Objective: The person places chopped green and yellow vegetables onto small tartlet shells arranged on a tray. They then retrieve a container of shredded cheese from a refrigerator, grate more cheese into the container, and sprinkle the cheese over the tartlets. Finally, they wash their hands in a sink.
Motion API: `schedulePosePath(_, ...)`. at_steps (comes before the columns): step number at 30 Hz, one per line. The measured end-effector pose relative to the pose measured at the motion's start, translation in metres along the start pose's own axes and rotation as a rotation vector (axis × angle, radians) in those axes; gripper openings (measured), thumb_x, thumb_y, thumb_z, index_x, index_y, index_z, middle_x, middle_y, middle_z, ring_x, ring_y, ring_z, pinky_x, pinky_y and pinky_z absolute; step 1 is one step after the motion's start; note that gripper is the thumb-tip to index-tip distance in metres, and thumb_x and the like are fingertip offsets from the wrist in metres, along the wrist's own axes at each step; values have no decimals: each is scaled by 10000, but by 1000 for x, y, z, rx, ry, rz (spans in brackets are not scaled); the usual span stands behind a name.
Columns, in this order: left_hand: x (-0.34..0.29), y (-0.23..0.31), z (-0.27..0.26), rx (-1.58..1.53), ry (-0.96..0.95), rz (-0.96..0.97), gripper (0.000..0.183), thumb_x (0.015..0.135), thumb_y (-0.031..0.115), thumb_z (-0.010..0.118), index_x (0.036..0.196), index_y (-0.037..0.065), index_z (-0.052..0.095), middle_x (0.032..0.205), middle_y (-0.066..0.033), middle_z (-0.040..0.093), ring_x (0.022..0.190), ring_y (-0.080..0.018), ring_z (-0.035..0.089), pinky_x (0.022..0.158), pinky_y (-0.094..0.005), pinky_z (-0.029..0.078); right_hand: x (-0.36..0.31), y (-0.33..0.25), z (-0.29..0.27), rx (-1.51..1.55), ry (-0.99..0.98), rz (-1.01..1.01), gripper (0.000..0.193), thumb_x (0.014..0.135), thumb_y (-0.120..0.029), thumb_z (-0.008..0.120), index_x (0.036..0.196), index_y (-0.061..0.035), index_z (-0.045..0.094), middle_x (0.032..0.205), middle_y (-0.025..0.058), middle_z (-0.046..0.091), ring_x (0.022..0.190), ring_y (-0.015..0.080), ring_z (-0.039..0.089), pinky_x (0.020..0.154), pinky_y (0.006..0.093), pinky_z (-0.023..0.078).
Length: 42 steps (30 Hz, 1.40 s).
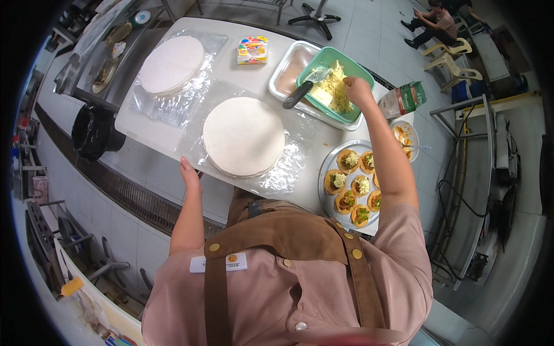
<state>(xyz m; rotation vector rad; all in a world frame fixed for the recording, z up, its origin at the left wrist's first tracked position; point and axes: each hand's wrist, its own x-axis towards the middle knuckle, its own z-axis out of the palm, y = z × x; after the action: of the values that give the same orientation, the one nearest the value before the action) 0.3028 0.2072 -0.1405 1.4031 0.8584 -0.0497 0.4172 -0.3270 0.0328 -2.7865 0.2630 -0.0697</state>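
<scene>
At the right rim of a green plastic tub (pixel 302 81), my right hand (pixel 359 92) has its fingers closed in a pinch over pale yellow grated cheese (pixel 337 91). A grater (pixel 318 75) with a black handle leans across the tub's left side. My left hand (pixel 191 175) is at the table's near edge, holding nothing, its fingers stretched out. It is nearest the clear plastic sheet under a stack of round white wrappers (pixel 243 136). Right of the wrappers, a round metal tray (pixel 326 199) carries several small round pastry bases with filling; some are topped with pale shreds.
A second wrapper stack (pixel 172 64) lies at the far left, near a colourful packet (pixel 252 51). The tub sits on a white tray (pixel 281 78). Beyond my right forearm are a green-and-white pouch (pixel 402 100) and a bowl of filling (pixel 406 138). A black bin (pixel 92 132) stands left.
</scene>
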Motion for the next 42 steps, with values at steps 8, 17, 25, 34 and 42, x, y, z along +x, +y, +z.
schedulePosePath(8, 3, -1, -1, 3, -8, -2, 587, 985, 568, 321, 1370, 130, 395, 1247, -54, 538, 1011, -197, 562, 767, -344, 483, -27, -17, 5, -150, 132, -121, 366, 759, 13, 620, 1111, -84, 647, 1038, 193, 642, 932, 378, 629, 881, 390, 503)
schedulePosePath(17, -1, 0, 0, 9, -19, 39, 584, 985, 565, 324, 1370, 128, 380, 1254, -77, 532, 1020, -221, 568, 778, -364, 489, -52, 19, -58, 1400, -76, 327, 243, 869, 18, 626, 1107, 0, 578, 1036, 101, 651, 950, 211, 657, 827, 260, 543)
schedulePosePath(25, -7, 7, -1, 11, -65, 28, 608, 986, 562, 331, 1423, 139, 313, 1309, -110, 480, 1082, -283, 534, 861, -418, 455, -227, 45, -85, 1495, -45, 514, 292, 869, 14, 611, 1150, 21, 534, 1063, 132, 622, 988, 232, 633, 891, 298, 516)
schedulePosePath(34, -8, 10, -1, 47, -74, 13, 609, 985, 563, 329, 1438, 157, 291, 1364, -119, 449, 1140, -297, 511, 887, -441, 456, -355, 42, 15, 829, 0, 777, 283, 778, 0, 625, 1061, -12, 642, 992, 128, 672, 915, 211, 649, 820, 320, 502)
schedulePosePath(42, 1, 9, -8, 73, -110, 7, 591, 981, 562, 346, 1403, 148, 337, 1324, -105, 479, 1086, -285, 531, 841, -423, 466, -370, 3, 42, 235, 209, 415, 392, 779, 96, 472, 1133, -3, 610, 1091, 223, 618, 1039, 390, 571, 898, 439, 461)
